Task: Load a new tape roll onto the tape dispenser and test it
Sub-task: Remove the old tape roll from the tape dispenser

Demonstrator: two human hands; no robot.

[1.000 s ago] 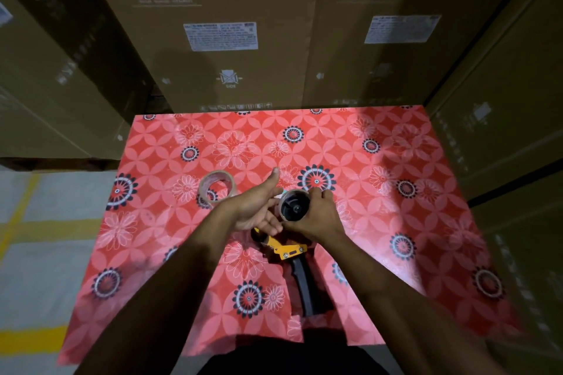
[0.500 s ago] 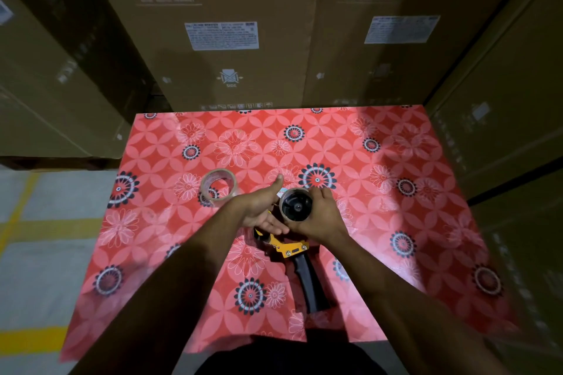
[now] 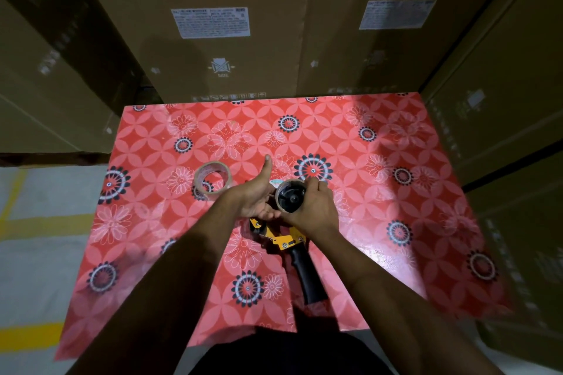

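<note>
Right hand fingers: the right hand point(image 3: 310, 210) curls its fingers and thumb round the rim of a nearly spent tape core with a black hub point(image 3: 291, 198), gripping it.
Left hand fingers: the left hand point(image 3: 257, 196) lies palm up, thumb extended toward the far edge, fingers relaxed under the near-left side of the core; whether they touch it, cannot tell.
Dispenser: a yellow-and-black handheld tape dispenser point(image 3: 286, 240) lies on the cloth below both hands, its black handle pointing toward the person. The core sits at its head end.
New roll: a clear tape roll with a pale core point(image 3: 211, 181) stands tilted on the cloth, just left of the left hand, apart from the dispenser.
Surface: a red floral-patterned tablecloth point(image 3: 396, 222) covers the table.
Containers: large brown cardboard cartons point(image 3: 243, 49) with white printed labels stand closed behind and beside the table; contents not visible.
</note>
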